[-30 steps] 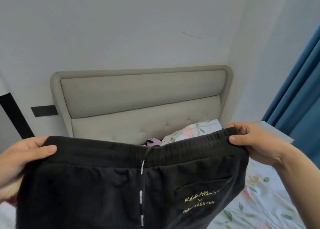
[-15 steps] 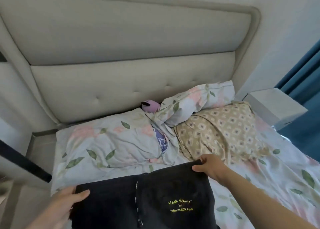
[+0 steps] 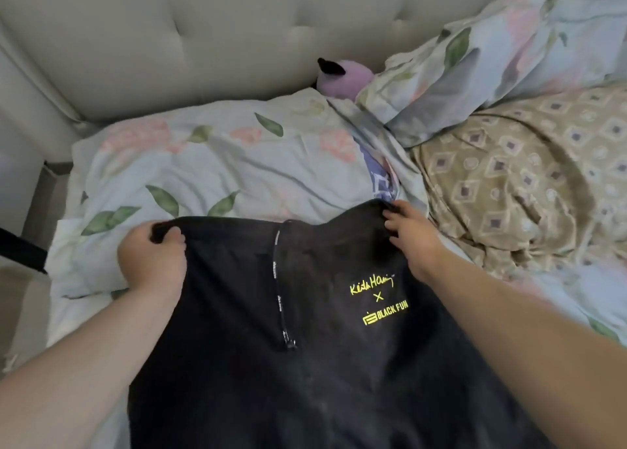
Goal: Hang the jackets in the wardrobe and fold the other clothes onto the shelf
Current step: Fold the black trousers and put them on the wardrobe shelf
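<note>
Head cam: black pants (image 3: 305, 364) lie flat on the bed (image 3: 576, 306), waistband at the far end w/ drawstring (image 3: 280, 289) down the middle. Left hand (image 3: 152, 262) grips the left waistband corner, right hand (image 3: 412, 235) pinches the right corner. Floral pillow (image 3: 220, 157) just beyond, purple plush (image 3: 342, 77) by the headboard (image 3: 169, 41).
</note>
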The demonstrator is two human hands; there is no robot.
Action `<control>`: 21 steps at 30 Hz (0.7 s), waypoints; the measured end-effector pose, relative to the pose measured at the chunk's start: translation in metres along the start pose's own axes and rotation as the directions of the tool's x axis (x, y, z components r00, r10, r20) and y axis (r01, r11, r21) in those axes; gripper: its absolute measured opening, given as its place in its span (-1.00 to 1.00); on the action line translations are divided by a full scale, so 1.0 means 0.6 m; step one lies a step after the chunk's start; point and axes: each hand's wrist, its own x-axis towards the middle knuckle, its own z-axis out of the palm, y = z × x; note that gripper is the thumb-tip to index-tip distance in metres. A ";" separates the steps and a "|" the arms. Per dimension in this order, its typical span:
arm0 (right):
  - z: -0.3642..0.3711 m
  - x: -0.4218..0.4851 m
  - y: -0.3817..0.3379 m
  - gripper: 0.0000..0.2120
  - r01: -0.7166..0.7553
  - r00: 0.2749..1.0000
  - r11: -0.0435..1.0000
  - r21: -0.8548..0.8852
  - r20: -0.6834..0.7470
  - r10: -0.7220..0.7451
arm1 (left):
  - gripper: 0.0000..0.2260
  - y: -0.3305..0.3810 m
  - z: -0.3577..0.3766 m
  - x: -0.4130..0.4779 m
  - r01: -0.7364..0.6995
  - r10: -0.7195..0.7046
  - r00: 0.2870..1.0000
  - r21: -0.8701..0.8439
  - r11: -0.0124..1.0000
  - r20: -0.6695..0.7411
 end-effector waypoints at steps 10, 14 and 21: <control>0.025 0.052 0.136 -0.04 0.260 0.964 0.880 -0.398 0.061 -0.257 | -0.05 -0.163 0.083 0.032 -0.464 0.400 0.882 0.312 0.829 0.249; 0.030 0.026 0.138 0.00 0.332 0.940 0.786 -0.521 0.112 -0.323 | -0.16 -0.151 0.081 0.018 -0.556 0.524 0.831 0.266 0.788 0.186; -0.081 -0.153 0.231 -0.18 0.475 0.872 0.607 -0.637 0.246 -0.424 | -0.17 -0.159 0.042 -0.024 -0.572 0.496 0.819 0.485 0.661 0.290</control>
